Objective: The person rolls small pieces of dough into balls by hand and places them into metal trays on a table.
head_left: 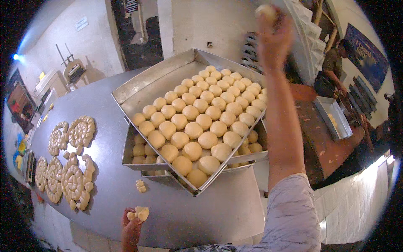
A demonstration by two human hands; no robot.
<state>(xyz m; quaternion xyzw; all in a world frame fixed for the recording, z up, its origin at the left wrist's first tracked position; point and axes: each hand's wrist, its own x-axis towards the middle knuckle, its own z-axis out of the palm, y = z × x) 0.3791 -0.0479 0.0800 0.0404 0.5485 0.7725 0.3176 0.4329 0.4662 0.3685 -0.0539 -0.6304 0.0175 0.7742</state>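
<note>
At the table's near edge my left hand [131, 229] is closed on a torn piece of dough [142, 213]. My right hand [275, 40] is raised high beyond the trays, smeared by motion, with a pale dough ball [266, 13] at its fingers. Below that arm, a metal tray [145, 90] carries rows of round dough balls [193, 130], and its far left part shows bare metal. It sits crosswise on another tray [145, 166] of dough balls. A little clump of dough scraps [140, 186] lies between my left hand and the trays.
Spirals of cut dough pieces [74, 182] cover the left of the grey table [201, 218]. To the right, a person [333, 75] stands by a brown table [321, 134] holding another metal tray [341, 126]. A doorway [138, 38] opens in the back wall.
</note>
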